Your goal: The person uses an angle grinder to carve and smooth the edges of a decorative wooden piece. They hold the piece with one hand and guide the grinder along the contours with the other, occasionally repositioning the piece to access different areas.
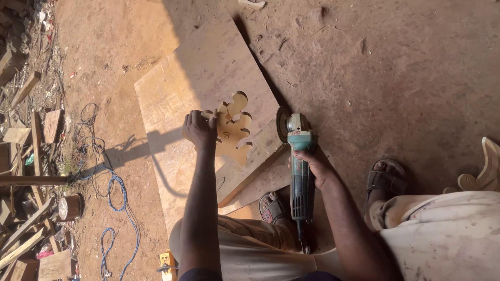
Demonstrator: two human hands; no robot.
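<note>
The ground is bare reddish-brown packed earth floor (396, 67), dusty and scuffed, half in bright sun at the left and in shade at the right. A large pale rectangular plywood sheet (203, 78) lies flat on it, running from the top middle down toward the person's knees, with a second board edge showing under its lower right corner.

The left hand (199, 129) has its grip closed on the left edge of a flat light-brown wooden cutout with scalloped, leaf-like lobes (234, 130), which sits on the plywood sheet, just left of the tool's disc. The right hand (315, 166) is wrapped firmly around the body of a teal and grey angle grinder (299, 161); its round disc points away from the person and lies close beside the cutout, at the sheet's right edge. Whether disc and wood touch cannot be told.

Two feet in dark strapped sandals (385, 179) rest on the earth either side of the grinder, below dusty beige trousers.

Along the left edge lies a heap of scrap timber offcuts (26, 156), with a blue coiled cable (117, 208) snaking over the dirt beside it. Another pale carved wooden piece (487, 171) stands at the far right.
</note>
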